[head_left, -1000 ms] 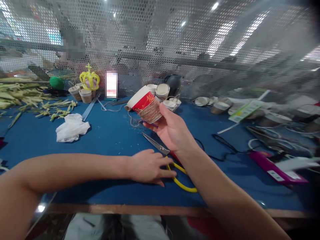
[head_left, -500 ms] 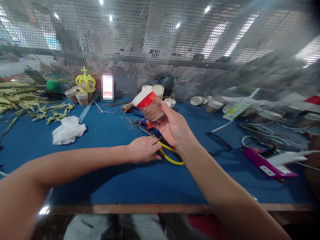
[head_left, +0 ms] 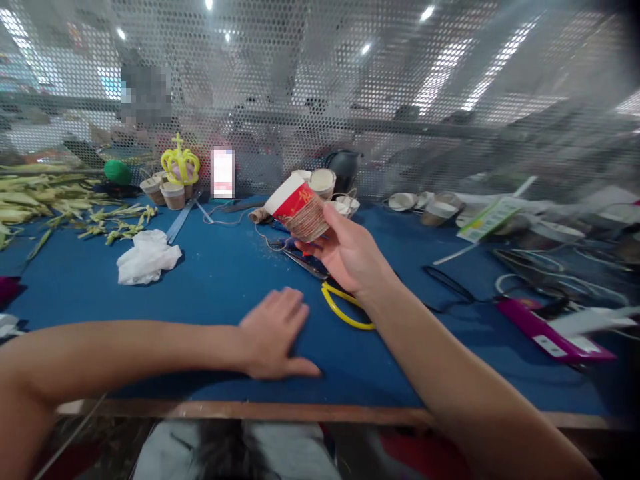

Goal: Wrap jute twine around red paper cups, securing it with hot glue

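Note:
My right hand [head_left: 353,250] holds a red and white paper cup [head_left: 300,207] tilted above the table, its narrower part wrapped in brown twine. My left hand [head_left: 277,333] is over the blue table [head_left: 210,293] near its front edge, fingers apart, holding nothing. Between the hands lie scissors with yellow handles [head_left: 343,313], blades toward the back left and partly under my right hand. A roll of brown twine [head_left: 259,215] lies behind the cup, with a loose strand trailing from it.
At the left are a crumpled white cloth [head_left: 149,257], dried husks [head_left: 45,203], and a yellow crown [head_left: 180,163] by small cups. At the right lies a purple power strip [head_left: 550,330] with cables. A dark jug [head_left: 345,167] stands before the perforated metal screen [head_left: 280,80].
My left hand has moved away from the scissor handles, toward the front edge, and its fingers have spread. My right hand still holds the cup. The view has shifted slightly left.

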Demonstrator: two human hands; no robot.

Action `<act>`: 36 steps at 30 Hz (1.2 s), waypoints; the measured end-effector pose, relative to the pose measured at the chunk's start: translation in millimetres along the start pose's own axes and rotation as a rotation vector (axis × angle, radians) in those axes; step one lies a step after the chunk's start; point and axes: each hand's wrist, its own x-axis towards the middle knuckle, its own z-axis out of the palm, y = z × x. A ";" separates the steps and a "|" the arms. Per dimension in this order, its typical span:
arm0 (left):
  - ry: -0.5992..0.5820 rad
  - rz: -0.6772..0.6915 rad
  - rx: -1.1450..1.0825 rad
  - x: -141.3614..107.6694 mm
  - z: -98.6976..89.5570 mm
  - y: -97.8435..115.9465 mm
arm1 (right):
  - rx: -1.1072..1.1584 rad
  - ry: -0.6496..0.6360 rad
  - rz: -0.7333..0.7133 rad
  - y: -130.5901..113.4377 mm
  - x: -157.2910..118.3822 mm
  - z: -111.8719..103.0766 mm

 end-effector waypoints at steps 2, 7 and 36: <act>-0.062 0.335 -0.186 24.9 2.9 44.0 | -0.018 -0.017 -0.015 -3.3 -0.6 3.1; 0.008 0.510 -0.321 33.9 -7.2 59.3 | -0.079 0.010 -0.043 -13.1 -8.2 -6.5; -0.072 0.666 -0.361 12.9 -19.6 32.7 | 0.096 -0.085 0.110 7.3 -15.5 -4.0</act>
